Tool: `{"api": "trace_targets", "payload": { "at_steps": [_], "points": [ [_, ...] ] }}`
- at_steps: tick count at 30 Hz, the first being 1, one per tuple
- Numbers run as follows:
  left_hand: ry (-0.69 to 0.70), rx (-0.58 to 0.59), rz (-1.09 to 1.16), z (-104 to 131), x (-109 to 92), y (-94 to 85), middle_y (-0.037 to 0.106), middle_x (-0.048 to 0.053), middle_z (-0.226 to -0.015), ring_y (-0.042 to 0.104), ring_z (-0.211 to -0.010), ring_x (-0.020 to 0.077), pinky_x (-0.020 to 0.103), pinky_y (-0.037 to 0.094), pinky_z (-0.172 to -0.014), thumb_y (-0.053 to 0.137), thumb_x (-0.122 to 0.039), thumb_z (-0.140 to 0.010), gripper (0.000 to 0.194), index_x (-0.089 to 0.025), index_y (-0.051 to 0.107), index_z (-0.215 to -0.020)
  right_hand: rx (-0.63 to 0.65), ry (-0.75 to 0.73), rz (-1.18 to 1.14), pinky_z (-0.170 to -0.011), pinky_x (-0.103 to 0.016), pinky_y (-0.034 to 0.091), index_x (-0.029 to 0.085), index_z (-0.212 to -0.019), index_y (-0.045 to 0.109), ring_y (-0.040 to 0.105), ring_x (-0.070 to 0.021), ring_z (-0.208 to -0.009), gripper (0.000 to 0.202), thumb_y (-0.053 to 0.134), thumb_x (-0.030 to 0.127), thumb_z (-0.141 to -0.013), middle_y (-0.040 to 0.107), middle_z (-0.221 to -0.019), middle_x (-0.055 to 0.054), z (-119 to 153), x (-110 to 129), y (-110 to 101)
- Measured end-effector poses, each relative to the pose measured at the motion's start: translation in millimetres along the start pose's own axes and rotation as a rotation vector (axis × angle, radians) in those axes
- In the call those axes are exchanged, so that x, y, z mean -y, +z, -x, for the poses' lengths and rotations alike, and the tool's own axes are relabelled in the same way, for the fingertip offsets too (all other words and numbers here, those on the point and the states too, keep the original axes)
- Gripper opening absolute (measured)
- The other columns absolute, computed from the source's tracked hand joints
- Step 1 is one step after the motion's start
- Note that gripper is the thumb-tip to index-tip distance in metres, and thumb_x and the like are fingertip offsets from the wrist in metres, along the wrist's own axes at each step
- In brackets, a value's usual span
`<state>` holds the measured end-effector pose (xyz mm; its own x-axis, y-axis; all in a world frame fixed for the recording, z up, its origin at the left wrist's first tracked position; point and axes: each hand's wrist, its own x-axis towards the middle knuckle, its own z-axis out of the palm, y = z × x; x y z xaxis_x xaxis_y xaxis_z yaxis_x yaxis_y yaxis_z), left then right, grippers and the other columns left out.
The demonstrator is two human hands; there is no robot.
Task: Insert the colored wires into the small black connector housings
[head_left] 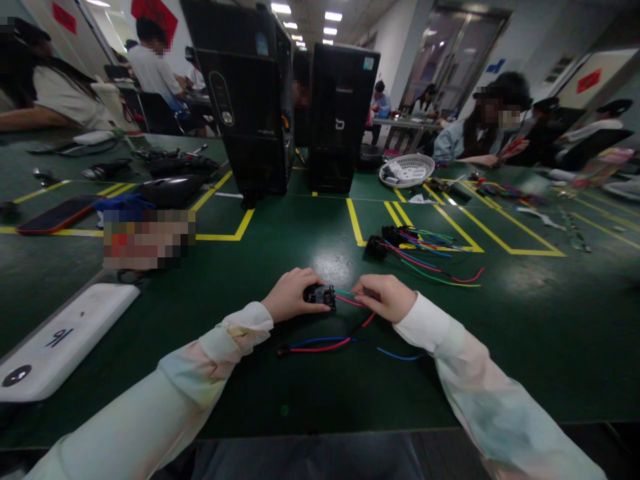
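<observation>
My left hand (295,293) grips a small black plastic connector (320,295) over the middle of the green table. Its open end faces right, and coloured wires (349,299), green and red, run out of it. With fingertips closed, my right hand (387,295) pinches these wires a short way from the connector. Below both hands lie a loose blue and red wire pair (320,345) and a separate blue wire (400,354). Beyond my right hand rest black connectors with several coloured wires (425,250).
Two black computer towers (253,113) stand at the back. A white plastic basket (407,171) sits right of them. On the left lie a white device (65,340) and a phone (57,215). Yellow tape (535,253) marks the table. Other people sit around, one person (480,133) at the right.
</observation>
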<state>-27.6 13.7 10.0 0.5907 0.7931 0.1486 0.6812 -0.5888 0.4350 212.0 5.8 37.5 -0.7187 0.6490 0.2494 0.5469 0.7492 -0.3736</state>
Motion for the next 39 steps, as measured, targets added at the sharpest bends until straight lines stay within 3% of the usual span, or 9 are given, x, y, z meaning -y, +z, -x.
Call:
{"api": "trace_targets", "payload": {
  "at_steps": [3, 6, 13, 17, 20, 24, 29, 32, 39],
  "points": [
    [0.000, -0.003, -0.001, 0, 0, -0.1, 0.055, 0.002, -0.097, 0.048, -0.088, 0.0208, 0.032, 0.037, -0.076, 0.060, -0.058, -0.068, 0.045, -0.024, 0.059, -0.099, 0.084, 0.104, 0.070, -0.058, -0.020, 0.035, 0.017, -0.076, 0.055, 0.053, -0.0114, -0.064, 0.006, 0.051, 0.014, -0.079, 0.058, -0.070, -0.001, 0, -2, 4],
    [-0.002, 0.000, 0.003, 0, 0, -0.1, 0.055, 0.002, -0.096, 0.048, -0.087, 0.0209, 0.032, 0.037, -0.076, 0.060, -0.058, -0.068, 0.046, -0.024, 0.059, -0.100, 0.086, 0.144, 0.225, -0.060, -0.022, 0.032, 0.018, -0.079, 0.057, 0.053, -0.0132, -0.069, 0.008, 0.050, 0.017, -0.082, 0.061, -0.074, -0.002, -2, -4, 7],
    [-0.004, 0.003, -0.001, 0, -1, -0.2, 0.055, 0.003, -0.098, 0.048, -0.089, 0.0213, 0.032, 0.037, -0.078, 0.060, -0.058, -0.068, 0.046, -0.024, 0.059, -0.100, -0.230, 0.053, 0.488, -0.065, -0.030, 0.025, 0.019, -0.083, 0.062, 0.044, -0.0160, -0.071, 0.022, 0.044, 0.030, -0.089, 0.064, -0.078, -0.003, -3, 12, -2],
    [-0.002, -0.003, -0.007, 0, -1, -0.3, 0.055, 0.003, -0.097, 0.048, -0.088, 0.0212, 0.033, 0.037, -0.078, 0.060, -0.058, -0.069, 0.046, -0.024, 0.058, -0.100, -0.281, 0.012, 0.532, -0.066, -0.031, 0.023, 0.020, -0.083, 0.063, 0.041, -0.0160, -0.071, 0.025, 0.042, 0.030, -0.090, 0.064, -0.077, -0.003, -1, 18, -3],
    [0.001, 0.001, -0.005, 0, -1, -0.3, 0.055, 0.003, -0.097, 0.048, -0.088, 0.0210, 0.033, 0.037, -0.078, 0.059, -0.058, -0.069, 0.046, -0.024, 0.058, -0.100, -0.205, 0.008, 0.494, -0.064, -0.030, 0.023, 0.021, -0.087, 0.063, 0.044, -0.0149, -0.072, 0.022, 0.042, 0.028, -0.090, 0.064, -0.080, -0.003, -1, 11, -1],
    [-0.003, 0.005, -0.001, -1, -1, -0.1, 0.055, 0.003, -0.097, 0.048, -0.088, 0.0212, 0.033, 0.037, -0.078, 0.059, -0.058, -0.068, 0.047, -0.024, 0.059, -0.100, 0.027, 0.031, 0.379, -0.060, -0.027, 0.024, 0.019, -0.083, 0.063, 0.051, -0.0124, -0.073, 0.014, 0.049, 0.024, -0.086, 0.062, -0.075, -0.001, -2, -5, 8],
    [-0.007, 0.004, 0.007, 0, -1, -0.3, 0.055, 0.003, -0.097, 0.048, -0.088, 0.0210, 0.033, 0.036, -0.078, 0.059, -0.058, -0.069, 0.046, -0.024, 0.059, -0.100, 0.067, 0.063, 0.351, -0.059, -0.024, 0.027, 0.017, -0.080, 0.061, 0.053, -0.0114, -0.073, 0.013, 0.050, 0.022, -0.086, 0.059, -0.081, -0.003, -3, -11, 15],
    [-0.007, -0.002, 0.007, 0, -1, -0.7, 0.055, 0.003, -0.098, 0.048, -0.089, 0.0212, 0.033, 0.036, -0.078, 0.059, -0.058, -0.069, 0.046, -0.024, 0.059, -0.100, 0.013, 0.048, 0.412, -0.060, -0.025, 0.026, 0.017, -0.082, 0.061, 0.052, -0.0112, -0.071, 0.016, 0.046, 0.023, -0.088, 0.059, -0.080, -0.003, -3, -7, 11],
    [0.001, -0.009, 0.007, 0, -1, -0.2, 0.055, 0.003, -0.098, 0.048, -0.089, 0.0210, 0.033, 0.037, -0.078, 0.061, -0.056, -0.068, 0.045, -0.024, 0.059, -0.099, -0.246, -0.010, 0.577, -0.068, -0.029, 0.025, 0.019, -0.088, 0.061, 0.047, -0.0139, -0.073, 0.026, 0.035, 0.024, -0.093, 0.061, -0.083, -0.004, -5, 15, -1]
  ]
}}
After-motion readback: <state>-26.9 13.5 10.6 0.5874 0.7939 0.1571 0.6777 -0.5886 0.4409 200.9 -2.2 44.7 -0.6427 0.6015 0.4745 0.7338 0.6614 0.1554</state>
